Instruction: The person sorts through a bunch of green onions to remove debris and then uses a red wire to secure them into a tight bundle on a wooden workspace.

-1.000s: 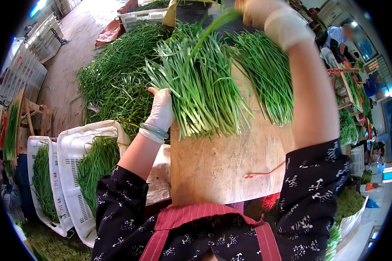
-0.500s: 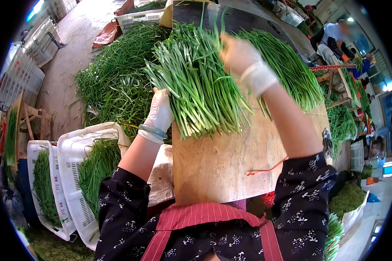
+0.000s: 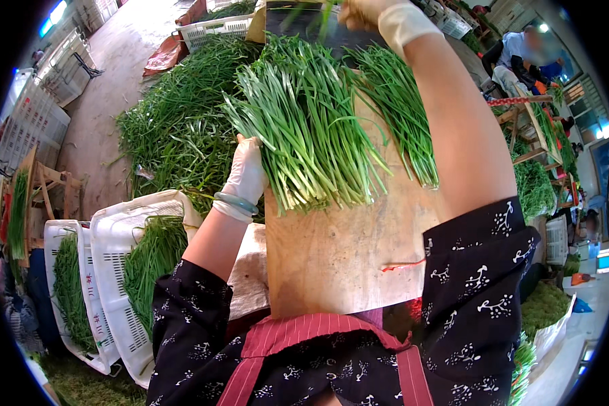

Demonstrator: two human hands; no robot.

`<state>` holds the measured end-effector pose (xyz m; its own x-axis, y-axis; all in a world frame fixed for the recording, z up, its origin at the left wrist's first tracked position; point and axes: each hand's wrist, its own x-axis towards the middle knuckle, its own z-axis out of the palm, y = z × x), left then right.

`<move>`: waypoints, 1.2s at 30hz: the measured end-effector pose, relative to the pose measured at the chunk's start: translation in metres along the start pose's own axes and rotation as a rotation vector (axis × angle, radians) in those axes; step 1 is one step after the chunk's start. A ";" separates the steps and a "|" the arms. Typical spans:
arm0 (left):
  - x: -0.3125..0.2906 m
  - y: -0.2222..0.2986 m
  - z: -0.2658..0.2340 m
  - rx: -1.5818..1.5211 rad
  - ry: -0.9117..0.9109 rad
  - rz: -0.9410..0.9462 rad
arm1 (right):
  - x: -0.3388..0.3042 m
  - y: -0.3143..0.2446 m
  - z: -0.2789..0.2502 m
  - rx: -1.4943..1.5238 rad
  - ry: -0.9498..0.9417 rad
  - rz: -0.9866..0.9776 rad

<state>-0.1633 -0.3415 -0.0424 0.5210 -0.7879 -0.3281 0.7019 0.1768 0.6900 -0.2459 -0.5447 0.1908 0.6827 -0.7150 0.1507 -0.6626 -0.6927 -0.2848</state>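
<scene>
A thick bunch of garlic chives, pale stem ends toward me, lies on the wooden board. At its left side is my left hand, gloved in white, gripping the edge of the bunch; some of its fingers are hidden by the leaves. My right hand, also gloved, is up at the far end of the board, cut off by the top of the picture. Its fingers are closed on a few loose chive blades, blurred by motion. A second pile of chives lies farther right, partly behind my right forearm.
A large heap of loose greens borders the board's left side. White plastic crates with chives stand at lower left. A red tie lies on the board. A co-worker is at a bench at upper right.
My right hand has moved up and away, from above the bunch to the far end, carrying blades with it. My right forearm now covers part of the right pile. My left hand stays put.
</scene>
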 end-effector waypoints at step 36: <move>-0.012 0.032 0.049 0.088 -0.131 -0.223 | -0.130 0.051 0.151 1.008 -0.650 0.497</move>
<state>-0.1714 -0.3554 0.0154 0.2872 -0.8722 -0.3959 0.7444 -0.0570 0.6654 -0.3219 -0.4723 0.0143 0.6435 -0.4999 -0.5797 -0.5587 0.2109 -0.8021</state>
